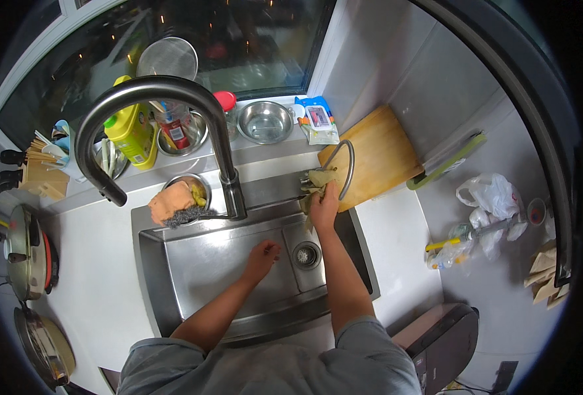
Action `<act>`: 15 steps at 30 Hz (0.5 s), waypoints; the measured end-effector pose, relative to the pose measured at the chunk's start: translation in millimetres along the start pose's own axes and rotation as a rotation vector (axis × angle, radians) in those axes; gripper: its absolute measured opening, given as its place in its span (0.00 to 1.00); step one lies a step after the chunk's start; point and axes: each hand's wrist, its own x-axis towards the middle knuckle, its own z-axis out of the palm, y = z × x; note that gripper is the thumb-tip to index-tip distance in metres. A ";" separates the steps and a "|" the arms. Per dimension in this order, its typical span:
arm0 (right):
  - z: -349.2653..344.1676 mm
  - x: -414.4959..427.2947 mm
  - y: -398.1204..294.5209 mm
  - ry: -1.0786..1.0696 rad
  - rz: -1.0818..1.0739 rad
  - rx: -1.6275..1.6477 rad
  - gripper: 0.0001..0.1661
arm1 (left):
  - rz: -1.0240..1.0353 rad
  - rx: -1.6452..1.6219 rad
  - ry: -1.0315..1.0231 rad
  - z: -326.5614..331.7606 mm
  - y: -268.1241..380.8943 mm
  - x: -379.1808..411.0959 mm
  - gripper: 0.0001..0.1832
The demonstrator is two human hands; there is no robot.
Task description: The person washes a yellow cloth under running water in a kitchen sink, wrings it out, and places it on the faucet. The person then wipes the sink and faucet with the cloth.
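My right hand (324, 205) grips a yellowish-green cloth (319, 182) at the back rim of the sink. The cloth is pressed against the base of a small curved metal tap (352, 163), partly covering it. Over the basin of the stainless-steel sink (212, 269) hangs my left hand (264, 254), its fingers curled, with nothing visible in them. The drain strainer (306, 256) lies between my two forearms. A large dark gooseneck faucet (153, 84) arches up from the rim on the left.
By the faucet, a metal bowl (207, 190) holds an orange sponge (171, 201) and a steel-wool scourer (185, 216). A wooden cutting board (378, 155) leans behind the small tap. Along the sill stand a yellow bottle (136, 136), a steel bowl (265, 122) and a wipes pack (317, 120). Left is a knife block (44, 180).
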 end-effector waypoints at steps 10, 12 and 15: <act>31.1 -22.5 14.0 -0.001 -0.114 0.131 0.34 | 0.016 0.032 -0.063 12.7 5.6 9.7 0.09; 34.6 -28.9 -8.8 -0.001 -0.001 0.163 0.32 | -0.022 0.053 -0.075 8.3 3.8 2.3 0.09; 42.5 -10.6 -7.1 0.116 0.211 0.119 0.25 | -0.044 0.061 -0.020 0.6 0.7 3.7 0.10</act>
